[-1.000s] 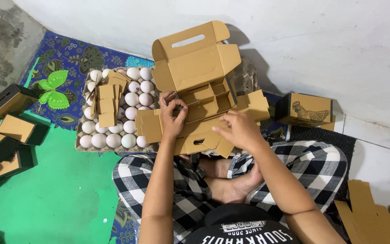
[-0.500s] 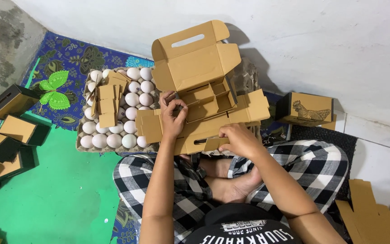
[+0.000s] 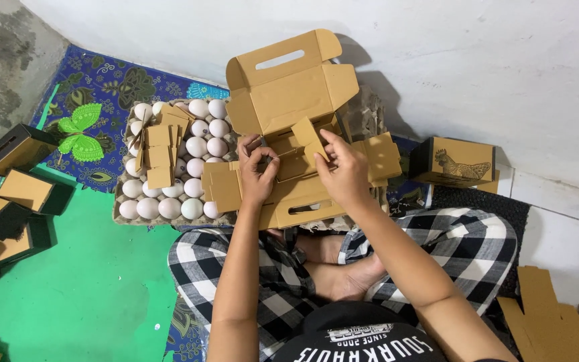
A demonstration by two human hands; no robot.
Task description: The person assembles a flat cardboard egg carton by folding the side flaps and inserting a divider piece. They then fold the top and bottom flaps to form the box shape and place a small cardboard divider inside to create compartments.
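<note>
An open brown cardboard box [image 3: 289, 94] with a handle slot in its lid rests over my crossed legs. My left hand [image 3: 257, 171] pinches a cardboard divider piece inside the box. My right hand [image 3: 343, 167] holds another divider flap [image 3: 308, 137] and tips it up within the box. Left of the box, a paper tray [image 3: 123, 211] holds several white eggs [image 3: 199, 144], with a stack of folded cardboard dividers [image 3: 157, 151] lying on top of them.
Several closed dark-and-brown boxes [image 3: 15, 194] lie on the green mat at the left. A finished box with a chicken drawing [image 3: 457, 161] stands by the white wall at the right. Flat cardboard pieces [image 3: 551, 322] lie at the lower right.
My right hand has risen from the box's front edge to the inside and now lifts a divider flap. My left hand stays on the divider.
</note>
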